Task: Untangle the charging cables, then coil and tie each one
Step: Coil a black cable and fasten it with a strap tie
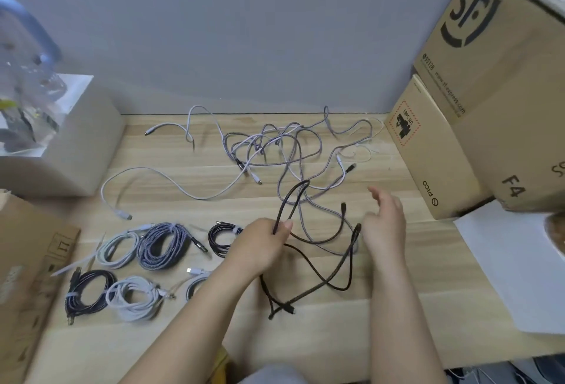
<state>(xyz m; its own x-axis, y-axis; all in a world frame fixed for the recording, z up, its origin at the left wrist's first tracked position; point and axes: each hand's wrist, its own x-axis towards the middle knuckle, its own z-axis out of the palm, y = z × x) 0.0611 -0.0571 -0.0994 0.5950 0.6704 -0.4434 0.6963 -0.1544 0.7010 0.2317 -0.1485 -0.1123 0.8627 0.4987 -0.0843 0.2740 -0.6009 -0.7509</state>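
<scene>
Roughly past the midpoint, we judge. On the near-left part of the counter (305, 337) we count at least six finished coils, each bound with a tie as far as we can see: a white coil (117, 250), a grey braided coil (163, 246), a small black coil (221, 238), a larger black coil (88, 292), another white coil (134, 296), and one more coil (194, 284) partly hidden behind the left forearm, so its tie cannot be confirmed.

In hand now is the black cable (321, 261). Our left hand (263, 246) has its grip closed on this cable, pinching a tall loop of it between thumb and fingers; the rest trails in loose bends toward us, one end lying near the counter's front edge. Our right hand (385, 221) holds nothing: its grip is wide, fingers relaxed and spread, hovering just beside a bend of the black cable. The cable appears mostly free of the pile, though its upper loop overlaps a grey strand, and whether they are truly separate we cannot tell.

Left to do: coil and tie the black cable, then work through the tangle (281, 151) of grey and white cables at the back of the counter. A long white cable (171, 183) lies loose to the left, apparently already separated but uncoiled. How many cables the tangle contains is unclear; several, by the visible plugs.
</scene>
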